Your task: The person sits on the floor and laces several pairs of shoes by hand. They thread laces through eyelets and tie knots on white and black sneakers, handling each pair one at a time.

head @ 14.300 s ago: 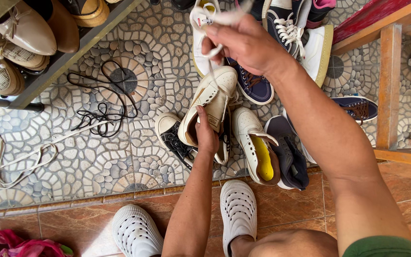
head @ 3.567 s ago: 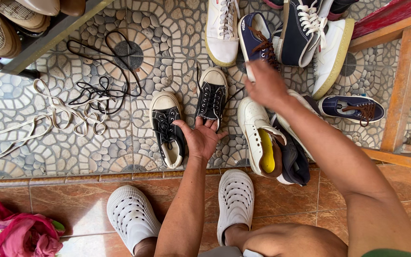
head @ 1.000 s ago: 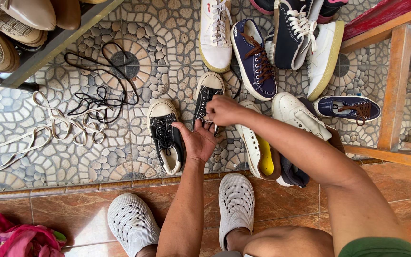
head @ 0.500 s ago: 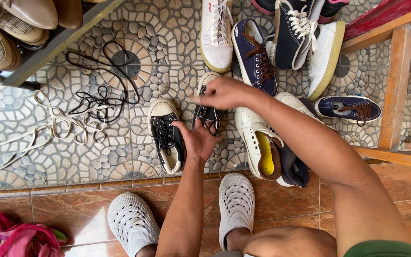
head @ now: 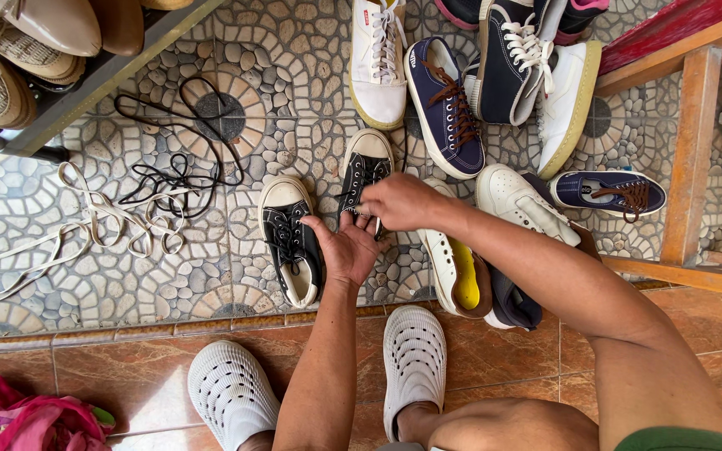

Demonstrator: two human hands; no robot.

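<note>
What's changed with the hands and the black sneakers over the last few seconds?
The right hand came back from the white shoes on the right and now pinches the laces of the upper black sneaker. The left hand stayed under that shoe's heel end. The other black sneaker, the loose black laces and the cream laces lie as before.
</note>
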